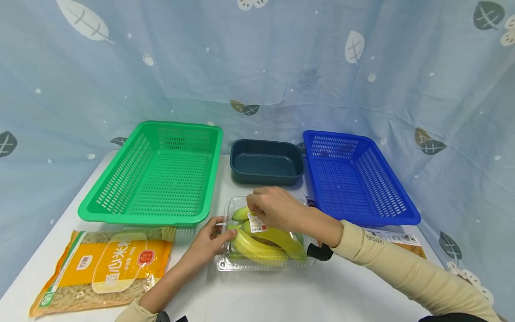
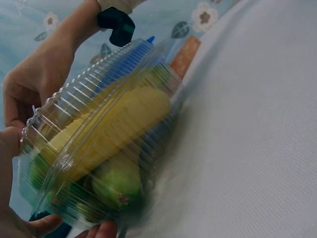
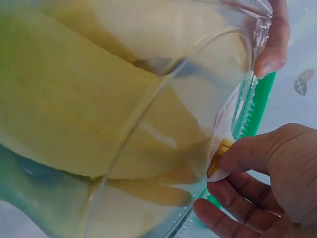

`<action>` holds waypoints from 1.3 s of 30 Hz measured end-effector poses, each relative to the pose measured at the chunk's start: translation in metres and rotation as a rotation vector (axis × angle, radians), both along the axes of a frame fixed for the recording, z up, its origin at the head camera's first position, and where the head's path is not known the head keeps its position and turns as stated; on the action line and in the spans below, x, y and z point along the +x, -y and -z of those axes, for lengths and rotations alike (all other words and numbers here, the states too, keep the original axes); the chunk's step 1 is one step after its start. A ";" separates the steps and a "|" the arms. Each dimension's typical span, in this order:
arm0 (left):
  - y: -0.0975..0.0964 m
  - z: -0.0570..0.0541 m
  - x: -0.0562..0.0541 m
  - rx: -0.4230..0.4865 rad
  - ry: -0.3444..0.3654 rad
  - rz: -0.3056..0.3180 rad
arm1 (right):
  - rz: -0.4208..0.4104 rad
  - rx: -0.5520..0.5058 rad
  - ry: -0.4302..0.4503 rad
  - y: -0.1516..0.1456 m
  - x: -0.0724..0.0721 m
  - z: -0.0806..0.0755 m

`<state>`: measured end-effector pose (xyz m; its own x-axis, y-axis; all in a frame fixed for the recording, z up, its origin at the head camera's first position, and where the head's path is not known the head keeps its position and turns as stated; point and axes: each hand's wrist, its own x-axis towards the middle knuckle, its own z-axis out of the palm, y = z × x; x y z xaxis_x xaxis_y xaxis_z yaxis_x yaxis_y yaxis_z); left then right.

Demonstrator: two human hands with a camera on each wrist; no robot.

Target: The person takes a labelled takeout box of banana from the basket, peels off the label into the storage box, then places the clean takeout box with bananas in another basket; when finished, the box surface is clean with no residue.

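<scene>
A clear plastic clamshell box (image 1: 267, 267) lies on the white table, with yellow-green bananas (image 1: 261, 255) inside. My left hand (image 1: 209, 241) grips its left edge, thumb on the lid and fingers down the side. Over the lid, my right hand (image 1: 277, 206) pinches the edge of a white label (image 1: 257, 222) between thumb and index finger. In the right wrist view, the label (image 3: 225, 124) has a gold patch near the right thumb, and its pinched edge stands out from the plastic. The left wrist view shows the box (image 2: 64, 162) from its side, lid closed over the bananas.
Behind the box stands a dark teal tub (image 1: 267, 179). A green basket (image 1: 145, 218) is at left and a blue basket (image 1: 386, 220) at right. An orange noodle bag (image 1: 116, 264) lies front left; a printed packet (image 1: 402, 241) shows partly beneath the right arm.
</scene>
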<state>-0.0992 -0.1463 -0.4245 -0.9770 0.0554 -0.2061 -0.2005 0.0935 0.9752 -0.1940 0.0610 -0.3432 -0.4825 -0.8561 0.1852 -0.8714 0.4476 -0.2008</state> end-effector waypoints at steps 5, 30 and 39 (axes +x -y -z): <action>0.000 -0.001 0.001 0.004 0.005 -0.002 | -0.010 0.003 0.005 -0.003 0.003 -0.006; 0.004 -0.007 0.011 -0.143 0.002 0.062 | -0.118 -0.080 -0.152 -0.029 0.061 -0.070; 0.017 -0.062 0.047 -0.644 -0.143 0.246 | -0.081 -0.162 -0.170 -0.057 0.064 -0.081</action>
